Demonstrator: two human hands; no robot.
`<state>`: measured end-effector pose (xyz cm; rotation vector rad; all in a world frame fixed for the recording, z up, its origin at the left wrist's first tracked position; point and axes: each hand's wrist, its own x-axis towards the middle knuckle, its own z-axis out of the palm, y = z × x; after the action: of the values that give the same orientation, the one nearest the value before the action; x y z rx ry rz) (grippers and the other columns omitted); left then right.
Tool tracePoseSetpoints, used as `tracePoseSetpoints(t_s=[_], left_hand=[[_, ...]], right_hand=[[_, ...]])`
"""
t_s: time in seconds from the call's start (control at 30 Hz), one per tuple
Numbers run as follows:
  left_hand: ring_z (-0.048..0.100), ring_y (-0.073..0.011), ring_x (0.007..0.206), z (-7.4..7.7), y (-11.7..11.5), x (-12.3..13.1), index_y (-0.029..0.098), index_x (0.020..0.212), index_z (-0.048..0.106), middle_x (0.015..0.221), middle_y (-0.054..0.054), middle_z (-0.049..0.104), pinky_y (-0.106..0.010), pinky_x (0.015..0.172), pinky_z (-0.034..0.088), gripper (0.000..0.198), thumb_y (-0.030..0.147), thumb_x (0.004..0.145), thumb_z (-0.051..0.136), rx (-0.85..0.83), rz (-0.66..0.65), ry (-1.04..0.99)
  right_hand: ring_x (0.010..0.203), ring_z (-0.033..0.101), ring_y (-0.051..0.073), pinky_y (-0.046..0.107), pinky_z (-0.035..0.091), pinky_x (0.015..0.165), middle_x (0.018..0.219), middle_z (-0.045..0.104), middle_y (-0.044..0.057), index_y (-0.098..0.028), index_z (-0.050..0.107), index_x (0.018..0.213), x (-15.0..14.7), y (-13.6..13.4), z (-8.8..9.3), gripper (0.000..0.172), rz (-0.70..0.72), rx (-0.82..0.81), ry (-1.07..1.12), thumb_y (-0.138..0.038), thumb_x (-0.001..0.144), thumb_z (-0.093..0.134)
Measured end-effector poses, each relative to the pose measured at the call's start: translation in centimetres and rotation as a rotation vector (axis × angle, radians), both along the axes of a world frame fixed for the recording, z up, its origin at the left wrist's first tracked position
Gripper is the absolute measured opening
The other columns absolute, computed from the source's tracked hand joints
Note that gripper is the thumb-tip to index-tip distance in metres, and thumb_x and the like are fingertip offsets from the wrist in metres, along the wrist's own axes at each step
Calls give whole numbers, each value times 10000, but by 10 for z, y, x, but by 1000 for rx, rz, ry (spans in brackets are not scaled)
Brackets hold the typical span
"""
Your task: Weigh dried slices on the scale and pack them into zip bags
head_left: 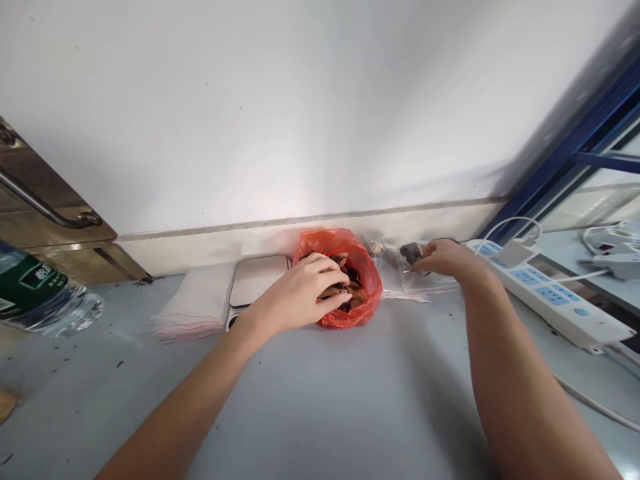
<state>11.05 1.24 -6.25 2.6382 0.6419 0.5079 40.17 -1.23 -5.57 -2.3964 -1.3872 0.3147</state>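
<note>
Left hand [305, 290] reaching into the open mouth of a red plastic bag [367, 263], fingers [334, 301] curled and loosely spread over brown dried pieces [356, 291] inside; impossible to tell whether any piece is actually pinched. Bag sitting near the back edge of the grey table [320, 400], against the white wall [300, 100], mouth opening toward 6 o'clock, its long axis running roughly 11 to 5. Brown pieces lying under and just at 3 o'clock of the fingertips, touching them.

Right hand [445, 259] stretched to 1 o'clock of the bag, fingers drawn together around a small dark lump [411, 252] at the fingertips, at 9 o'clock of the hand. Lump resting on or in a clear plastic bag [415, 283] lying flat, long axis 9 to 3, just beside the red bag at its 3 o'clock.

At 9 o'clock of the red bag, a small white scale [257, 280], partly hidden by the left wrist; further at 9 o'clock, a stack of clear pouches [193, 307]. White power strip [550, 297] at 3 o'clock of the right hand, running 10 to 4. Water bottle [40, 297] lying at far 9 o'clock.
</note>
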Motion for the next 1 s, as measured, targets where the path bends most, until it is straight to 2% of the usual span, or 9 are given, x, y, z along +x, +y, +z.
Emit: tracePoseSetpoints(t_s=[0.1, 0.2, 0.37, 0.5, 0.57, 0.67, 0.73, 0.83, 1.0], left_hand=[[634, -251, 1146, 4, 0, -1, 232, 1121, 748, 1187, -79, 723, -390, 1023, 527, 223, 352, 1011, 596, -28, 37, -62], [664, -250, 1093, 10, 1, -2, 218, 1121, 744, 1149, -83, 743, -358, 968, 543, 285, 420, 1008, 578, -108, 128, -221], [700, -257, 1130, 22, 10, -6, 183, 1358, 624, 1303, -127, 711, -370, 992, 562, 461, 493, 1040, 500, -591, 385, -593], [742, -263, 962, 27, 18, -19, 193, 1325, 640, 1225, -120, 732, -409, 847, 624, 503, 552, 973, 622, -980, 292, -623], [737, -261, 947, 27, 21, -28, 176, 1173, 708, 1168, -104, 745, -404, 835, 629, 418, 470, 881, 767, -1003, 250, -624], [734, -242, 940, 26, 27, -42, 159, 1071, 728, 1097, -90, 753, -391, 861, 635, 304, 323, 829, 812, -1007, 265, -699], [737, -213, 889, 27, 30, -50, 160, 1095, 710, 1073, -79, 752, -379, 862, 642, 273, 252, 846, 776, -1009, 297, -756], [733, -168, 793, 31, 32, -61, 208, 1279, 632, 1023, -40, 743, -372, 863, 645, 410, 170, 878, 711, -1007, 378, -787], [735, -226, 1001, 34, 34, -78, 297, 1517, 442, 1025, -35, 722, -419, 946, 604, 693, 170, 883, 693, -783, 627, -520]], right_hand=[[564, 551, 194, 301, 378, 499, 542, 572, 6, -261, 511, 544, -7, -4, 21, 239, -91, 7, 29, -209, 643, 722], [593, 548, 169, 289, 378, 515, 681, 670, 20, -253, 556, 658, -20, -8, 42, 186, -27, 131, 170, -295, 700, 732], [710, 653, 184, 311, 489, 641, 735, 693, 18, -236, 569, 724, -58, -13, 56, 197, 428, 398, 447, -295, 690, 754], [795, 692, 198, 342, 542, 728, 815, 712, 30, -223, 588, 814, -93, -13, 55, 235, 829, 465, 426, -346, 725, 768], [861, 709, 218, 337, 542, 716, 894, 738, 49, -221, 630, 918, -105, -12, 52, 282, 836, 477, 396, -394, 750, 775], [908, 715, 251, 344, 543, 700, 937, 755, 72, -210, 685, 1080, -110, -7, 45, 502, 612, 481, 382, -463, 679, 848], [786, 692, 228, 347, 532, 673, 798, 728, 56, -183, 727, 956, -108, -3, 40, 457, 503, 392, 442, -526, 676, 839], [639, 617, 164, 325, 510, 639, 657, 670, 28, -180, 710, 686, -107, 1, 35, 425, 595, 220, 681, -597, 752, 755], [676, 616, 153, 305, 495, 653, 721, 707, 30, -171, 738, 705, -117, 1, 33, 361, 701, 78, 896, -518, 688, 837]])
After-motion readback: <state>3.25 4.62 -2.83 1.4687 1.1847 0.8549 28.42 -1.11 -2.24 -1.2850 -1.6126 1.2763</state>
